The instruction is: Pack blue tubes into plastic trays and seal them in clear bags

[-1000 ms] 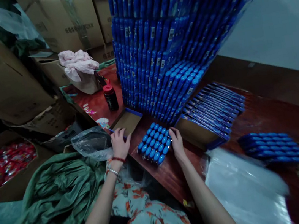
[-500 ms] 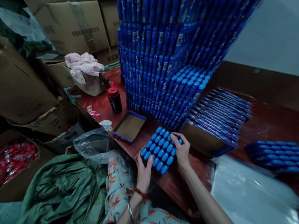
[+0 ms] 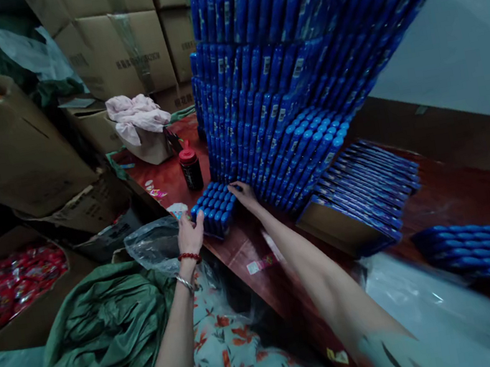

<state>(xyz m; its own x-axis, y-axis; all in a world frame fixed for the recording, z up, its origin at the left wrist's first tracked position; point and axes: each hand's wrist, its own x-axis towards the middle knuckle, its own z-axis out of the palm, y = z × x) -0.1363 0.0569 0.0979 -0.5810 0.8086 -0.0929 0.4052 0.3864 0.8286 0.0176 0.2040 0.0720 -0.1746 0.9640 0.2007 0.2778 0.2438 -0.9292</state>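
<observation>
Nearest, the patterned clothing point(image 3: 231, 350) of the person adjoins the edge of the red-brown surface point(image 3: 237, 248). Green cloth point(image 3: 103, 322) lies at left; white plastic sheets point(image 3: 437, 307) lie on the surface at right. A clear plastic bag point(image 3: 154, 244) is just beside the wrist of the left hand point(image 3: 191, 234). The blue block point(image 3: 214, 205), composed of rows of round-ended pieces, is at the left edge of the surface. Grip: two-handed, with the block held between the left hand at its near-left side and the right hand point(image 3: 243, 193) at its far-right corner. A second blue block point(image 3: 477, 250) lies well apart, at right. Flat printed boxes point(image 3: 368, 184) stand in a row near the tall blue stack point(image 3: 282, 69). Beyond the held block stands a red-capped bottle point(image 3: 190, 171); farther back, pink cloth point(image 3: 137, 111) tops a bin point(image 3: 150, 144) before stacked cartons point(image 3: 117, 51).
</observation>
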